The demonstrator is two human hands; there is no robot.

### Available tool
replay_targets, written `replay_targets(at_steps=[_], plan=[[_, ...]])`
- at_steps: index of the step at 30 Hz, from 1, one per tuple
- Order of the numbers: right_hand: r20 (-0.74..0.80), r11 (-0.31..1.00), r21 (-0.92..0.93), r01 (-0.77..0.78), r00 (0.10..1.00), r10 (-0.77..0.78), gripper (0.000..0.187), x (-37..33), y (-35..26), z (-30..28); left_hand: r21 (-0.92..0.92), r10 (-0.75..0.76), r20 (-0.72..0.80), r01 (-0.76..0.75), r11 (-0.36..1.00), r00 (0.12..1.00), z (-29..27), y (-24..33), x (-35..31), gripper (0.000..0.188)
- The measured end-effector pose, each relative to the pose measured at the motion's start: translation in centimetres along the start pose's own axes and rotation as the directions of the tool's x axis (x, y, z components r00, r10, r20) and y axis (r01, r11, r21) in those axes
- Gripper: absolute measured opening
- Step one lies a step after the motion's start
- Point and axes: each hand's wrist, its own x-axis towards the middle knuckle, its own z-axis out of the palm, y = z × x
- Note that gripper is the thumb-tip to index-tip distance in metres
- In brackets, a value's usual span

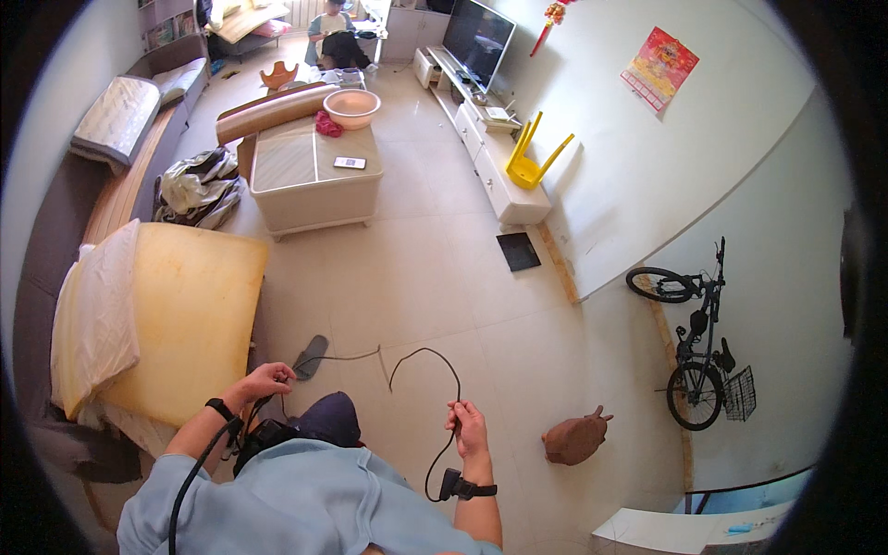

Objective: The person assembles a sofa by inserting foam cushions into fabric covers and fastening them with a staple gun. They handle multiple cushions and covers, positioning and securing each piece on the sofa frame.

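My left hand (269,379) is pinched closed on a thin dark cable (340,358). From the fingertips this cable stretches right, over a grey slipper (314,353), to a bent end above the floor. My right hand (469,425) is closed around a black cable (423,350), which arcs up and left to a free end. Below the right hand it loops down beside a black wrist-worn device (455,484). The two free ends are apart. Whether both lengths belong to one cable I cannot tell. A thicker black cord (185,486) runs along my left arm.
At left, a yellow foam mattress (199,314) lies by the sofa. Ahead stands a coffee table (314,205) with a basin (352,108) and phone (350,163). A brown animal-shaped stool (575,439) and a bicycle (700,342) are right. A person (335,42) sits far back.
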Motion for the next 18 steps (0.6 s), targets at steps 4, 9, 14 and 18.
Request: replay_targets(at_steps=[4,9,14,18], plan=[[-0.052,0.992,-0.127,0.014,0.998,-0.02,0.014,4.1,-2.0,-0.3,0.139,0.043,0.055,-0.05,0.989,0.998,0.0,5.3,8.0,0.027],[-0.307,0.964,-0.245,-0.098,0.951,0.018,0.014,6.3,-4.1,-3.2,0.522,-0.002,0.167,-0.087,0.848,0.986,2.1,11.4,21.5,0.029],[-0.358,0.956,-0.276,-0.101,0.934,-0.005,0.019,6.9,-6.8,-2.7,0.742,0.224,0.432,-0.485,0.463,0.874,4.1,15.1,32.7,0.035],[-0.531,0.959,-0.279,-0.048,0.84,-0.113,0.022,3.4,-5.0,-3.4,0.732,0.067,0.643,-0.637,0.242,0.763,12.2,23.7,38.0,0.036]])
